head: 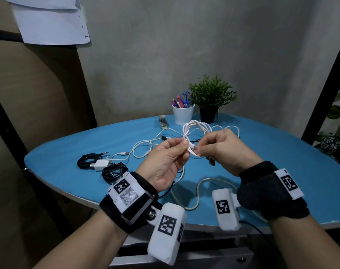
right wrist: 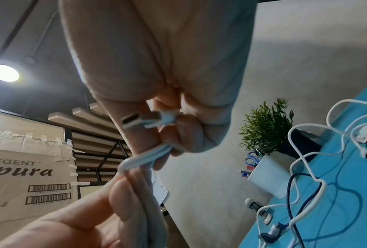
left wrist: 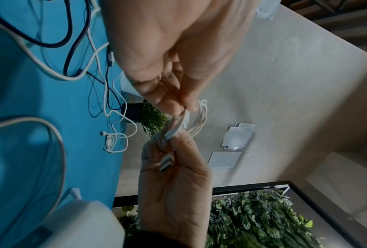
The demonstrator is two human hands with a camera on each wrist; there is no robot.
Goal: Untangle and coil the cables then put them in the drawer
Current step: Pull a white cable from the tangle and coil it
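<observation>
The white cable is held up over the blue table, its loops pinched by the left hand. Its plug end is pinched by the right hand and points toward the left hand. No drawer can be seen

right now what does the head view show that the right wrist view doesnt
Only the head view shows two coiled black cables, a white charger and both wristbands. Only the right wrist view shows a taped cardboard box, a ceiling lamp and the plug close up. Both show the left hand and right hand pinching the white coil, the plant and the cup.
</observation>
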